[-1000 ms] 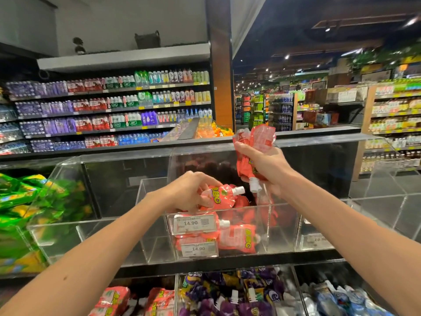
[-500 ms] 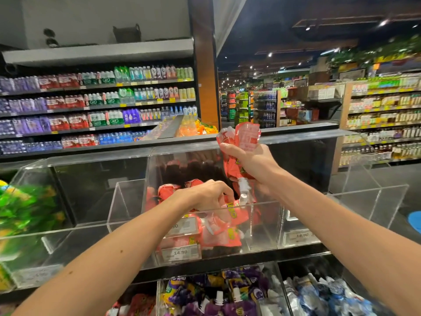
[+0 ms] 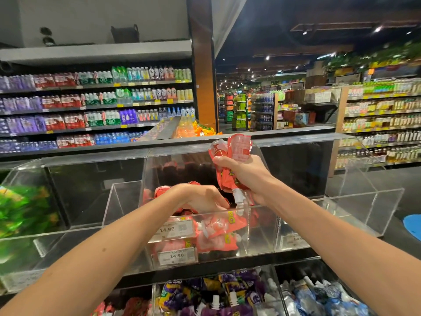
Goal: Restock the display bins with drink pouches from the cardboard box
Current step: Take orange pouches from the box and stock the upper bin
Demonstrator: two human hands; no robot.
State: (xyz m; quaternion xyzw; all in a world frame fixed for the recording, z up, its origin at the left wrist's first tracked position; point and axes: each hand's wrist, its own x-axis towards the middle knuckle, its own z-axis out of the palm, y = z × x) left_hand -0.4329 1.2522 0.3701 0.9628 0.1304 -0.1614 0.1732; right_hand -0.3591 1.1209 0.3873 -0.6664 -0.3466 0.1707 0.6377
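The clear acrylic display bin in the middle holds several red drink pouches with white caps. My left hand reaches into this bin, palm down, and its fingers rest on top of the pouches there. Just above the bin's right side, my right hand grips a bunch of red pouches, and one white cap hangs below the fist. The cardboard box is out of view.
A bin of green pouches is on the left, and another clear bin stands on the right. Lower bins hold purple pouches and blue pouches. Price tags reading 14.90 hang on the front. Bottle shelves line the back.
My left hand held a red pouch over the bin, then went down into it and now rests on the pile. My right hand has kept its bunch above the bin.
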